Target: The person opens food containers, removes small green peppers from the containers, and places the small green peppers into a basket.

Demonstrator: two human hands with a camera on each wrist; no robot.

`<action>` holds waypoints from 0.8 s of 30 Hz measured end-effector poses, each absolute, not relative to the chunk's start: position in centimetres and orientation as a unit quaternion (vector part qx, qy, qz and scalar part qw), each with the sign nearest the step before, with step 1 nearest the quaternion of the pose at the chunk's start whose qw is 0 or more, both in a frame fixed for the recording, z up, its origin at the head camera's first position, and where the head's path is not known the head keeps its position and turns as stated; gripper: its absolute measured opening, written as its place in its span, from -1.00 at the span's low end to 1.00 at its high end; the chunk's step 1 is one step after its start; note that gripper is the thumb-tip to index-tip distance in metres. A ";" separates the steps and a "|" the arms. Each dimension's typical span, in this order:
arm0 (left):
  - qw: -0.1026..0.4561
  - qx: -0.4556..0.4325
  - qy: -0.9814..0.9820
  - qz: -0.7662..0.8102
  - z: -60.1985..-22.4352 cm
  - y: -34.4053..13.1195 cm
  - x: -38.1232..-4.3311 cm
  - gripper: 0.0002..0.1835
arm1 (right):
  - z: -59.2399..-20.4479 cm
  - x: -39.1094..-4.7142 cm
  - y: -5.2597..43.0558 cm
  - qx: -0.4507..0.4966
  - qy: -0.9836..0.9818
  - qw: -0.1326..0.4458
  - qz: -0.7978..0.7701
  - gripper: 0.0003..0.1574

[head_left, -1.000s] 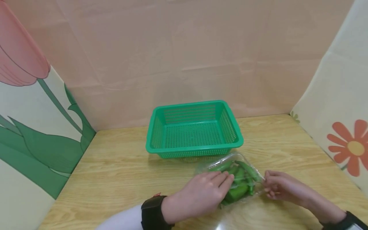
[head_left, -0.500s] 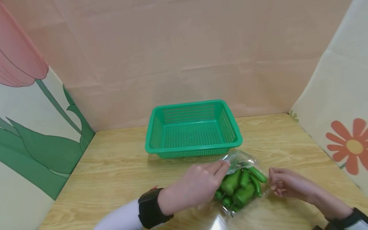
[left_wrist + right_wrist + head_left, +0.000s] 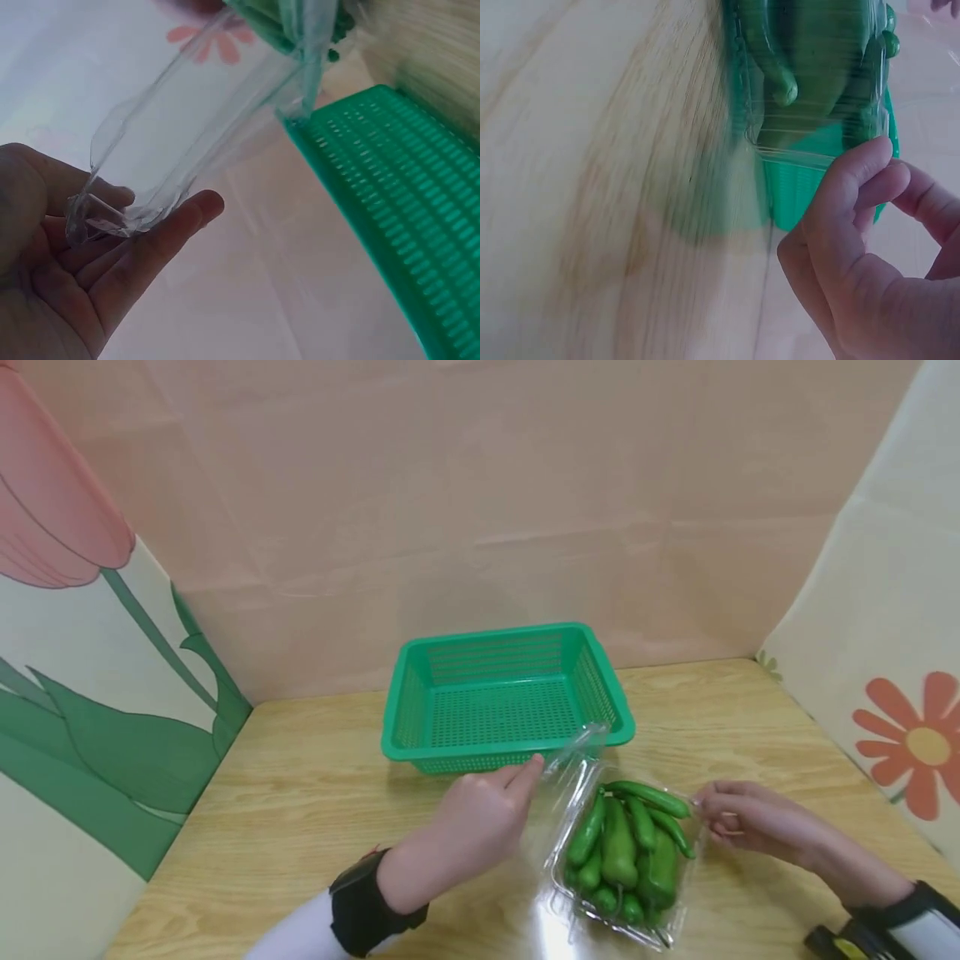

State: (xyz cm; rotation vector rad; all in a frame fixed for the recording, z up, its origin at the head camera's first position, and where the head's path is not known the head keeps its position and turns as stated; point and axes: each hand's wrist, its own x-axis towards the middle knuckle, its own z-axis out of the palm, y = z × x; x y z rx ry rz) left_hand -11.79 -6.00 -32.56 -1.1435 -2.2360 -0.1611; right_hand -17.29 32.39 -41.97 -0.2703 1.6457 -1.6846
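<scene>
A clear plastic clamshell box (image 3: 558,877) lies on the table in the head view, filled with several green peppers (image 3: 619,847), some slim and some stout. My left hand (image 3: 467,820) pinches the edge of its raised lid (image 3: 583,750), left of the box. The left wrist view shows the see-through lid (image 3: 161,139) running down between the thumb and fingers of the left hand (image 3: 112,255). At the box's right corner, my right hand (image 3: 742,817) holds the rim with curled fingers. In the right wrist view, fingertips of the right hand (image 3: 877,232) meet the rim.
A green plastic basket (image 3: 506,750) with nothing in it stands just behind the box on the wooden table (image 3: 300,827). The lid overlaps its front right corner in the head view. A pink backdrop (image 3: 465,510) rises behind.
My left hand has moved left and up, lifting the lid from over the peppers, which now show uncovered. The right hand has stayed at the box's right edge.
</scene>
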 end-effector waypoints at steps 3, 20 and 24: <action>0.293 -0.421 -0.854 -0.085 -32.8 -6.7 -11.8 -0.67 | -41.9 -17.6 32.3 -0.110 0.652 0.366 -0.654 -0.75; 0.281 -0.352 -0.869 -0.204 -35.1 -10.1 -10.6 -0.66 | -41.5 -17.7 28.8 -0.087 0.760 0.286 -0.577 -0.33; 0.278 -0.326 -0.878 -0.214 -36.1 -11.0 -9.9 -0.66 | -41.3 -17.7 27.8 -0.084 0.769 0.273 -0.572 -0.34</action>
